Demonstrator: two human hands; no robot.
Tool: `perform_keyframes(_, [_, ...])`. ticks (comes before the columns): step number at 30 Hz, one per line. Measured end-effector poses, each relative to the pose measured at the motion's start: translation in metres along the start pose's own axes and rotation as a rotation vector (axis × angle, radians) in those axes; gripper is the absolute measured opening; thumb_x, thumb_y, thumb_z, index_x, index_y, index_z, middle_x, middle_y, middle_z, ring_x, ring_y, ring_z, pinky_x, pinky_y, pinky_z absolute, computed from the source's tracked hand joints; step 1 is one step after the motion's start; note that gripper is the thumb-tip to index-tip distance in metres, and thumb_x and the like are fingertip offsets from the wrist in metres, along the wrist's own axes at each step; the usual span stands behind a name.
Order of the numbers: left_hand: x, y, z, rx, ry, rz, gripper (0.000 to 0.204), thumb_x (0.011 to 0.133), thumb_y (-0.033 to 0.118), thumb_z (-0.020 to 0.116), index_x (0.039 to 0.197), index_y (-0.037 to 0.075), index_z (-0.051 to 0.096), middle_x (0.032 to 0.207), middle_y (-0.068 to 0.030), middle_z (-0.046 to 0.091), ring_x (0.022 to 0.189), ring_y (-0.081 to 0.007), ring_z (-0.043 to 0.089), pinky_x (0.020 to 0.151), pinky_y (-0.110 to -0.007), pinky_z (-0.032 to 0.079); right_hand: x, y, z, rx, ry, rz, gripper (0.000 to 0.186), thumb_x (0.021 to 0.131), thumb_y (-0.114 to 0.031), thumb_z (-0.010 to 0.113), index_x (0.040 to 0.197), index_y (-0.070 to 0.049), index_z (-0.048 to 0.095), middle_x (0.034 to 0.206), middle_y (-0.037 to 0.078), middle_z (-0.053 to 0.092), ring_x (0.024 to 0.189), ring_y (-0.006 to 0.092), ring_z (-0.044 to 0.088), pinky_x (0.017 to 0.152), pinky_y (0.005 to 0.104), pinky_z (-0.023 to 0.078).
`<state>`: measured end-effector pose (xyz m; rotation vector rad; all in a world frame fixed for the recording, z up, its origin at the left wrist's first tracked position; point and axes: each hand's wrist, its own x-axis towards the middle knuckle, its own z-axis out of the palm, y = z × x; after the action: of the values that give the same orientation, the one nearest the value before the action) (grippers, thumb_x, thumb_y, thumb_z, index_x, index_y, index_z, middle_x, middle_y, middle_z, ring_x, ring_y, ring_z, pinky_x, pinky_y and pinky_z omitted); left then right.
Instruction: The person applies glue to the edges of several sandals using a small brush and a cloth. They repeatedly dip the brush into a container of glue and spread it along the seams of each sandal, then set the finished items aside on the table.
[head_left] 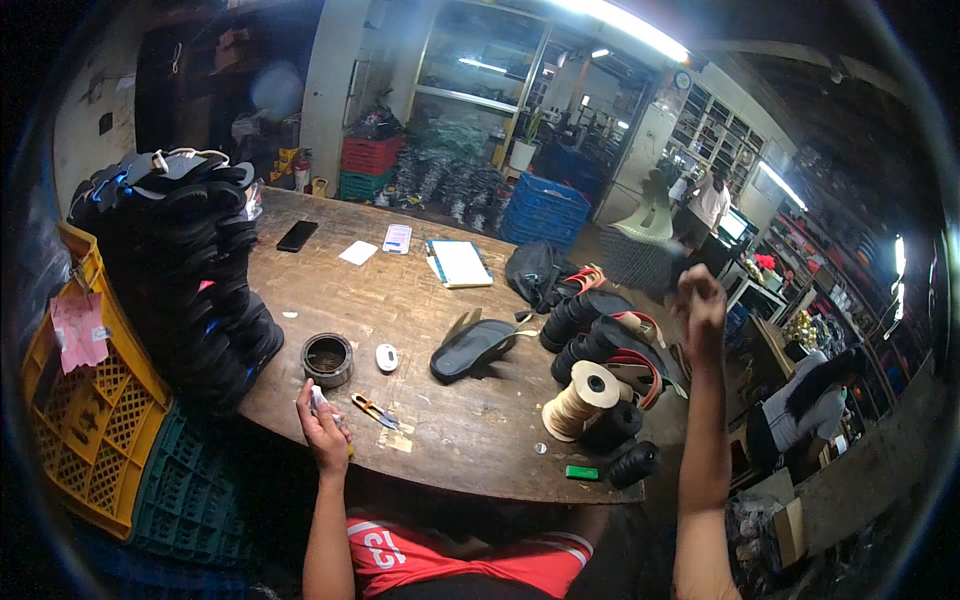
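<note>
My left hand is at the table's front edge, fingers curled around a small pale thing I cannot make out. Just beyond it sits a round dark metal tin, and beside it lie thread snips with orange handles. My right hand is raised high on the right, away from the table. Its fingers are bent together; whatever they pinch, if anything, is too small to see. A dark sandal with pale straps rests mid-table, touched by neither hand. A cream thread spool stands right of it, next to a black spool.
Stacked black footwear towers on the left beside a yellow crate. Sandals with red-lined straps crowd the right edge near a black bag. A phone and notebook lie farther back. Two people are in the right background.
</note>
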<state>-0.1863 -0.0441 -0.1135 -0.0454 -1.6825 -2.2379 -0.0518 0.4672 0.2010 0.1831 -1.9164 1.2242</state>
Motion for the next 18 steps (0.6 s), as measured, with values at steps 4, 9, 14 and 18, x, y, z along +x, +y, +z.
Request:
perform_keyframes(4, [-0.019, 0.019, 0.012, -0.007, 0.02, 0.035, 0.038, 0.115, 0.019, 0.046, 0.153, 0.018, 0.047, 0.089, -0.0007, 0.052, 0.059, -0.0039, 0.043, 0.044, -0.019, 0.038, -0.157, -0.053, 0.066, -0.332, -0.309, -0.287, 0.014, 0.091, -0.017, 0.075, 0.102, -0.008, 0.074, 0.085, 0.003, 0.065, 0.068, 0.0181, 0.065, 0.06, 0.0329, 0.052])
perform_keyframes(9, [-0.119, 0.029, 0.023, -0.253, -0.26, -0.162, 0.033, 0.114, 0.015, 0.048, 0.147, 0.015, 0.045, 0.08, -0.0024, 0.055, 0.048, -0.0055, 0.043, 0.042, -0.023, 0.04, -0.328, -0.055, 0.183, -0.377, -0.371, -0.139, 0.031, 0.075, -0.006, 0.081, 0.105, -0.013, 0.082, 0.079, 0.005, 0.067, 0.067, 0.0247, 0.069, 0.056, 0.0365, 0.054])
perform_keyframes(14, [-0.188, 0.022, 0.022, -0.215, -0.317, -0.512, 0.03, 0.114, 0.015, 0.049, 0.144, 0.016, 0.044, 0.082, -0.0022, 0.055, 0.053, -0.0067, 0.047, 0.045, -0.024, 0.043, -0.374, -0.042, 0.199, -0.313, -0.427, -0.019, 0.03, 0.075, -0.003, 0.081, 0.104, -0.012, 0.08, 0.084, 0.005, 0.068, 0.07, 0.0248, 0.07, 0.059, 0.0374, 0.056])
perform_keyframes(18, [-0.197, 0.013, 0.035, -0.139, -0.308, -0.523, 0.017, 0.112, 0.014, 0.052, 0.127, 0.011, 0.045, 0.08, -0.0002, 0.055, 0.054, -0.0058, 0.05, 0.047, -0.023, 0.042, -0.35, -0.041, 0.205, -0.311, -0.55, 0.07, 0.027, 0.081, -0.007, 0.082, 0.108, -0.012, 0.079, 0.088, 0.006, 0.067, 0.073, 0.0259, 0.07, 0.062, 0.0369, 0.057])
